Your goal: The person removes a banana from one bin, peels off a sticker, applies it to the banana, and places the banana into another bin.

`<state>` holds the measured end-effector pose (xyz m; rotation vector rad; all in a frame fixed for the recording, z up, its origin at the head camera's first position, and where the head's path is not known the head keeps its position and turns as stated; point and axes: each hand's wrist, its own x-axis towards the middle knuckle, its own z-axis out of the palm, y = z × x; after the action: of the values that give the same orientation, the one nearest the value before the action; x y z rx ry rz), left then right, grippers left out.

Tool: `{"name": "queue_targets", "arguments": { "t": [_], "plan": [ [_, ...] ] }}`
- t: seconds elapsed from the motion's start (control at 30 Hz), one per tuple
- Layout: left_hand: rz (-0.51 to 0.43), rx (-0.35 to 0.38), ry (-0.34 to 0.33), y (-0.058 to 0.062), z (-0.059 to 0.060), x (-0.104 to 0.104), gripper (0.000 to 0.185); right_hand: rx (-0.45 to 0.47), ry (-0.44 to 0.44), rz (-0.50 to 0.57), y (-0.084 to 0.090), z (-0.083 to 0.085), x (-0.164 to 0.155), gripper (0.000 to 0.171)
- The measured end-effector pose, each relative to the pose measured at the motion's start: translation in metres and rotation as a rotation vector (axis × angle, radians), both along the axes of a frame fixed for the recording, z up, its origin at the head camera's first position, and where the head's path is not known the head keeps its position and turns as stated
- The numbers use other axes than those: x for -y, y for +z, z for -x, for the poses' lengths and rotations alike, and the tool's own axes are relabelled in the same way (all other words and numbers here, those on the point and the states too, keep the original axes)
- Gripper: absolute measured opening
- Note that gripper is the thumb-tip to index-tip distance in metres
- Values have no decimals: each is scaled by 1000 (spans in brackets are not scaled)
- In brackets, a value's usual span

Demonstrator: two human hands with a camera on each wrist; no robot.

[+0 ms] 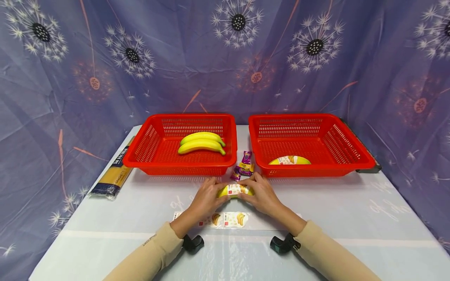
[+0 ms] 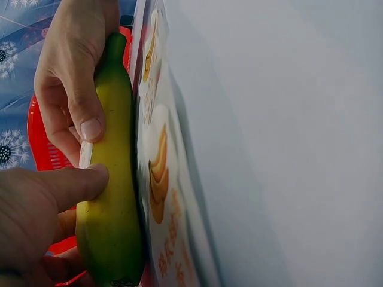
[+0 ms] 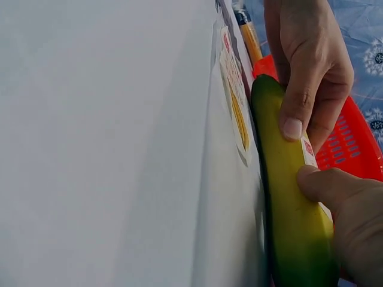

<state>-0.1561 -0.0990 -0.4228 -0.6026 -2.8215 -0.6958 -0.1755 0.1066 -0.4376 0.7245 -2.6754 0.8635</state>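
Note:
A yellow banana (image 1: pixel 223 191) with greenish ends lies crosswise on the table, a white printed label (image 1: pixel 234 189) on its upper side. My left hand (image 1: pixel 206 196) grips its left part, the thumb against the near side and fingers over the far side. From the other end my right hand (image 1: pixel 261 195) holds it the same way. In the left wrist view both thumbs press the banana (image 2: pixel 115 233) close to the label's edge (image 2: pixel 85 155). Just nearer than the banana is a strip of banana-picture labels (image 1: pixel 236 219), partly hidden by my left forearm.
Two bananas (image 1: pixel 201 146) lie in the left red basket (image 1: pixel 186 170). The right red basket (image 1: pixel 313 171) holds a labelled banana (image 1: pixel 304 160). Small purple and yellow wrapped packets (image 1: pixel 246 169) sit between the baskets. A spaghetti pack (image 1: pixel 114 177) lies at the table's left edge.

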Motion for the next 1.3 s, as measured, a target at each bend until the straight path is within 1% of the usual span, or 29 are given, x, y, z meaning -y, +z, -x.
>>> {"name": "queue_targets", "arguments": {
  "t": [0.07,0.13,0.23,0.37,0.5,0.63,0.73,0.83,0.93,1.0,1.07,1.13,1.3],
  "plan": [
    [-6,10,-2,0,0,0,40,-1,3,6,1,0,0,36],
    [-17,20,-6,0,0,0,41,11,7,7,2,0,-1,38],
    [-26,22,-8,-1,0,1,41,50,-14,0,3,-1,-4,42],
    [-33,-3,-10,-1,0,1,40,92,-36,-4,4,-2,-11,44],
    [-30,-29,-12,-1,0,0,41,110,-33,-3,3,-3,-15,45],
    [-23,-18,-7,-1,0,-1,41,117,-47,-1,1,-5,-18,43],
    [-20,21,2,0,0,-1,42,107,-49,9,0,-5,-19,41],
    [-34,95,18,3,1,-1,42,108,-45,30,-1,-6,-19,40],
    [-71,163,39,4,2,1,41,116,-45,40,-2,-6,-18,39],
    [-99,181,52,5,1,2,40,122,-47,43,-3,-7,-18,40],
    [-130,182,62,4,0,5,38,119,-50,43,-4,-8,-18,40],
    [-150,166,65,3,-2,7,37,112,-51,44,-5,-8,-19,40],
    [-168,120,65,0,-7,11,34,109,-54,42,-5,-10,-19,41]
  ]
}}
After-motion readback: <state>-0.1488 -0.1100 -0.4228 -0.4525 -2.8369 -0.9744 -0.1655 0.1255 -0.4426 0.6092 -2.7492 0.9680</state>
